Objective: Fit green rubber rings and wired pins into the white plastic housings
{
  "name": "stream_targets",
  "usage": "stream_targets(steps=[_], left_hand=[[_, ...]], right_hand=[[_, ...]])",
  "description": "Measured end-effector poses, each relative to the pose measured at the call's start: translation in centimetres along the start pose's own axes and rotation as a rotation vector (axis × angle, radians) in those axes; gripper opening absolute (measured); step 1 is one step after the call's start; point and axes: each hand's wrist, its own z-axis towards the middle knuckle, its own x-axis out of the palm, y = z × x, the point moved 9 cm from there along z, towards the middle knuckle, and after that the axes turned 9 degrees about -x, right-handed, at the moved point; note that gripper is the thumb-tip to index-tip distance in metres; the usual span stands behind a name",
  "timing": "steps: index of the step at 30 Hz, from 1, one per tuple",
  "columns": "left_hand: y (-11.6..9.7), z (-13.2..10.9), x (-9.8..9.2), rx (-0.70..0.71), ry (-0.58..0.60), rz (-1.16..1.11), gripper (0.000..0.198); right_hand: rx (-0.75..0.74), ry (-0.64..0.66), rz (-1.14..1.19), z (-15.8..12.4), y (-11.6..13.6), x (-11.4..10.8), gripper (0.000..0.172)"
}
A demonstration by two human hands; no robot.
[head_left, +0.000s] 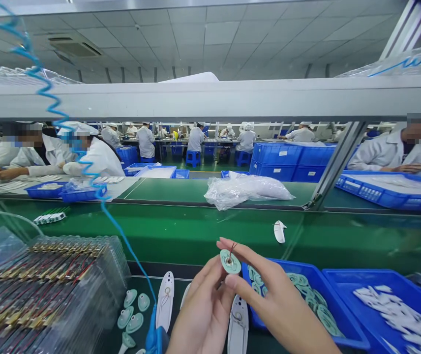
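Both my hands meet at the lower middle around a round pale-green part (230, 262) with thin dark red wires standing up from its centre. My left hand (205, 300) grips it from the left side. On the right, my right hand (269, 290) curls over it, thumb at its lower edge and fingers near the wires. Below the hands lies a long white plastic housing (238, 327) with a small wire loop, partly covered. Another white housing (165, 300) rests left of my left hand. Several pale-green funnel-shaped parts (135, 322) lie farther left.
A blue bin (346, 339) holds green rings, and another blue bin (338, 275) holds white pieces. At left stand stacked clear trays (110, 275) of wired parts. A coiled blue hose (122, 231) hangs down. Across the green conveyor (181, 226), several co-workers sit at tables.
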Motion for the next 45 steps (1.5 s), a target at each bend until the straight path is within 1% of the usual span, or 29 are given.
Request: stream_targets(steps=[3, 5, 6, 7, 8, 10, 12, 13, 14, 16, 18, 21, 24, 27, 29, 31, 33, 35, 37, 39, 40, 42, 44, 45], left_hand=[[0.4, 0.0, 0.1, -0.019, 0.045, 0.032, 0.035], [0.0, -0.2, 0.2, -0.009, 0.074, 0.108, 0.031], [-0.5, -0.3, 0.3, 0.009, 0.091, 0.184, 0.026], [-0.9, -0.3, 0.4, 0.036, 0.110, 0.301, 0.020], [-1.2, -0.4, 0.5, 0.072, 0.127, 0.468, 0.015], [-1.2, -0.3, 0.4, 0.145, 0.120, 0.918, 0.010], [-0.2, -0.1, 0.0, 0.231, 0.051, 1.409, 0.015], [0.5, 0.1, -0.3, 0.270, 0.007, 1.593, 0.020], [1.3, 0.2, -0.5, 0.303, -0.034, 1.729, 0.025], [3.1, 0.5, -0.7, 0.340, -0.103, 1.914, 0.033], [4.8, 0.8, -1.0, 0.319, -0.166, 2.043, 0.043], [6.6, 1.5, -1.6, 0.256, -0.236, 2.165, 0.056], [7.1, 2.3, -2.2, 0.227, -0.279, 2.173, 0.056], [7.0, 2.8, -2.9, 0.230, -0.319, 2.155, 0.057], [6.6, 2.8, -3.2, 0.256, -0.321, 2.123, 0.056], [5.8, 2.5, -3.3, 0.287, -0.307, 2.089, 0.051], [4.5, 1.7, -3.3, 0.322, -0.277, 2.026, 0.045], [2.9, 0.5, -2.9, 0.355, -0.230, 1.876, 0.043], [1.3, -0.9, -2.1, 0.363, -0.167, 1.624, 0.040], [0.6, -2.0, -0.7, 0.329, -0.080, 1.340, 0.038], [0.7, -2.3, 0.2, 0.301, -0.029, 1.207, 0.036], [1.5, -2.7, 2.1, 0.234, 0.072, 0.973, 0.032], [2.7, -2.5, 3.8, 0.176, 0.145, 0.810, 0.028], [3.2, -2.4, 4.6, 0.170, 0.172, 0.760, 0.027]], right_hand=[[-0.004, 0.034, 0.041, 0.2, 0.3, 0.5, 0.045], [-0.010, 0.016, 0.099, 0.2, 0.6, 0.1, 0.040], [-0.011, -0.013, 0.140, 0.2, 0.6, -0.4, 0.038], [-0.006, -0.057, 0.186, 0.1, 0.6, -1.1, 0.037], [0.000, -0.112, 0.236, 0.0, 0.5, -1.9, 0.037], [0.021, -0.220, 0.337, -0.4, 0.0, -3.4, 0.038], [0.052, -0.295, 0.437, -0.7, -0.4, -4.4, 0.039], [0.070, -0.312, 0.493, -0.7, -0.6, -4.6, 0.040], [0.086, -0.324, 0.557, -0.8, -0.6, -4.7, 0.041], [0.104, -0.321, 0.696, -0.6, -0.6, -4.6, 0.040], [0.105, -0.302, 0.790, -0.4, -0.3, -4.4, 0.040], [0.084, -0.294, 0.766, -0.3, 0.1, -4.7, 0.041], [0.076, -0.298, 0.720, -0.4, 0.2, -5.1, 0.042], [0.145, -0.205, 0.778, -0.5, 0.1, -4.0, 0.041], [0.174, -0.159, 0.813, -0.5, 0.2, -3.3, 0.042], [0.142, -0.183, 0.846, -0.3, 0.4, -3.3, 0.041], [0.095, -0.261, 0.907, -0.3, 0.4, -3.9, 0.039], [0.050, -0.339, 0.969, -0.4, 0.4, -4.7, 0.039], [0.031, -0.413, 0.973, -0.6, 0.1, -5.4, 0.039], [0.003, -0.500, 0.932, -0.9, -0.1, -6.1, 0.037], [-0.020, -0.546, 0.905, -1.1, -0.1, -6.4, 0.036], [-0.071, -0.604, 0.859, -1.3, 0.0, -6.7, 0.036], [-0.097, -0.595, 0.832, -1.4, 0.2, -6.1, 0.035], [-0.103, -0.580, 0.826, -1.4, 0.3, -5.7, 0.035]])
